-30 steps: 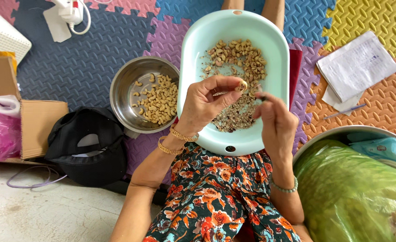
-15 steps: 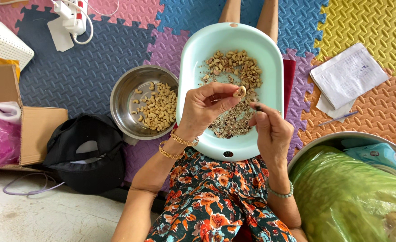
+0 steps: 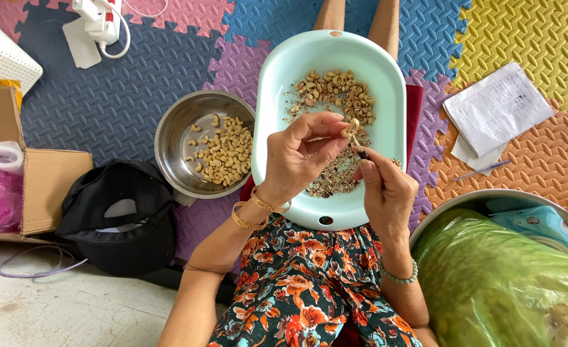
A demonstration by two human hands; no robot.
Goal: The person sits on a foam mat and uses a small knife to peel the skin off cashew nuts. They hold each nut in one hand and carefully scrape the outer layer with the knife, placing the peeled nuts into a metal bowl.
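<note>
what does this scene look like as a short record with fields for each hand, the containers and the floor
left hand: left hand pinches a pale curved cashew nut at its fingertips
right hand: right hand holds a thin dark tool with its tip at the nut
lap container: pale green oval plastic basin with unpeeled nuts and skin scraps
side container: round steel bowl with peeled pale nuts
floor: coloured interlocking foam mats
nearby: black cap, white papers

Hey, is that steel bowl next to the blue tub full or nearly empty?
Partly filled. The steel bowl holds a loose pile of pale peeled cashews toward its right side, while much of its shiny bottom shows bare.
</note>
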